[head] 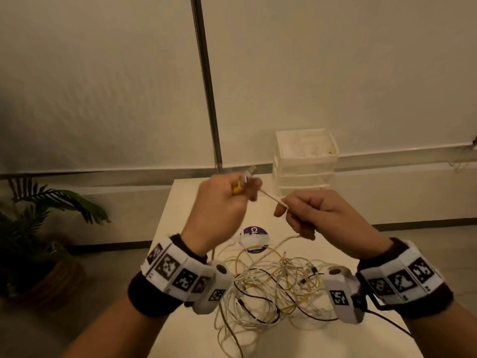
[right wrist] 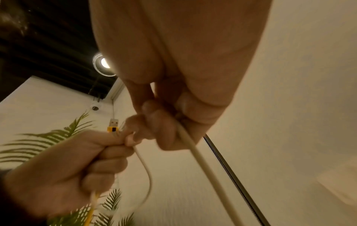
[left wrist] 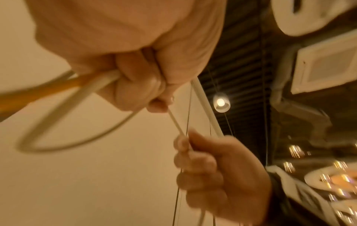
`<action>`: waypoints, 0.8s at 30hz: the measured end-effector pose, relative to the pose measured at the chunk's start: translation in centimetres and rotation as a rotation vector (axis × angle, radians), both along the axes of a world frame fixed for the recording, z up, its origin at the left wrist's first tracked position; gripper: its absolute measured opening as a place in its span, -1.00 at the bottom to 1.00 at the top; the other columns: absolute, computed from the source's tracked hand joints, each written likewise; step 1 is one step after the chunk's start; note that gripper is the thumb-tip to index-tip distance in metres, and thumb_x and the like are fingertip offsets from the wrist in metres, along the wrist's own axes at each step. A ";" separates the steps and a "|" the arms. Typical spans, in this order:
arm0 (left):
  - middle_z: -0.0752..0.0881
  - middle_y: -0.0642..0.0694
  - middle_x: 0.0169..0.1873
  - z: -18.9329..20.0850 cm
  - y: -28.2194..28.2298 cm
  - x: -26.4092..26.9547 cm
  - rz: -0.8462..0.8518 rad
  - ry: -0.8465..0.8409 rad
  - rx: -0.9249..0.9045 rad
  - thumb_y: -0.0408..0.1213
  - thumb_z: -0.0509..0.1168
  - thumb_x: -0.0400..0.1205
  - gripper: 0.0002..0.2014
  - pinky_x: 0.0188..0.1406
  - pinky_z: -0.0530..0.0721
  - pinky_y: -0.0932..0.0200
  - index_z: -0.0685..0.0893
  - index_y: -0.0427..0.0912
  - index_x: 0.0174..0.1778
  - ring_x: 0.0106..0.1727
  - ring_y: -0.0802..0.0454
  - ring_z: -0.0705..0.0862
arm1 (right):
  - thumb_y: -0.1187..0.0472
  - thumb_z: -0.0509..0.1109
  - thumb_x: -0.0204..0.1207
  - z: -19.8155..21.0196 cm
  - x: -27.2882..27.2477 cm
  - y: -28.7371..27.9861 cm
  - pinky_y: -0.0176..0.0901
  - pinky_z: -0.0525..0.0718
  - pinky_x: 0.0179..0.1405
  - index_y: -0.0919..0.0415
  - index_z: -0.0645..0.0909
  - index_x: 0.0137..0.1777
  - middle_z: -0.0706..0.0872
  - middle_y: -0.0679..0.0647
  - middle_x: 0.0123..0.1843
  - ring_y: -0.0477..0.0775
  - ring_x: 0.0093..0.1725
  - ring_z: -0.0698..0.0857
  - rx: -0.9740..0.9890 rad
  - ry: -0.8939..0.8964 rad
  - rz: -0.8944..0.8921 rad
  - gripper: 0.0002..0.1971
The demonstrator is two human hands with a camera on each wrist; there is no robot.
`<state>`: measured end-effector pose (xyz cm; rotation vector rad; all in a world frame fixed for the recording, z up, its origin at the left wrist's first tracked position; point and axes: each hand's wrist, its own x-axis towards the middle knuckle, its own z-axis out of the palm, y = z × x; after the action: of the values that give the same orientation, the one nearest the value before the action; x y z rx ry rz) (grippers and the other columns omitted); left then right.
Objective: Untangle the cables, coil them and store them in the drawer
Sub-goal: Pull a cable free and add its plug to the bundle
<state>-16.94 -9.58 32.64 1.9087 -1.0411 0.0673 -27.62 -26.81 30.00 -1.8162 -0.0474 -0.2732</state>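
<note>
I am holding a limp white cable (head: 271, 197) stretched above the tabletop (head: 180, 202), left hand (head: 219, 205) clamped near its plug, right hand (head: 315, 213) pinching it, judging it light, snag-prone in the tangle (head: 271, 288).

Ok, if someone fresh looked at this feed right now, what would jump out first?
Two raised hands: the left hand grips cable ends, yellow and white plugs poking out, while the right hand pinches the white cable stretched between them. Below lies the tangle of cables on the white table, with a clear drawer unit behind.
</note>
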 end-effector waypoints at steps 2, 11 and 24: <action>0.70 0.11 -0.39 1.5 0.5 1.0 0.137 0.028 -0.152 -0.21 0.26 0.71 -0.71 -0.33 0.58 0.15 0.65 0.01 -0.36 -0.35 0.09 0.62 | 0.10 0.20 0.67 -1.1 0.0 0.4 -0.12 0.49 -0.42 0.28 0.70 -0.07 0.57 0.05 -0.46 0.10 -0.47 0.49 -0.058 -0.005 0.002 -0.69; 0.62 0.41 -0.11 1.0 2.4 1.1 0.165 -0.154 -0.138 -0.26 0.30 0.70 -0.61 -0.15 0.55 0.61 0.56 0.00 0.47 -0.18 0.58 0.62 | 0.19 0.13 0.74 -4.5 0.1 1.1 0.08 0.33 -0.36 0.26 0.60 -0.23 0.36 0.10 -0.52 0.11 -0.47 0.28 -0.015 0.129 -0.175 -0.65; 0.68 0.16 -0.42 1.1 0.0 1.3 0.125 -0.093 -0.172 -0.40 0.20 0.54 -0.76 -0.27 0.58 0.34 0.62 0.02 -0.33 -0.34 0.26 0.64 | 0.07 0.22 0.64 -1.8 1.3 4.1 0.03 0.53 -0.31 0.32 0.66 -0.06 0.58 0.14 -0.45 0.13 -0.45 0.52 0.174 0.010 -0.010 -0.69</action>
<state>-15.63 -9.55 33.72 1.8255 -0.9446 0.3095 -26.36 -22.75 28.23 -1.6457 -0.0069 -0.2670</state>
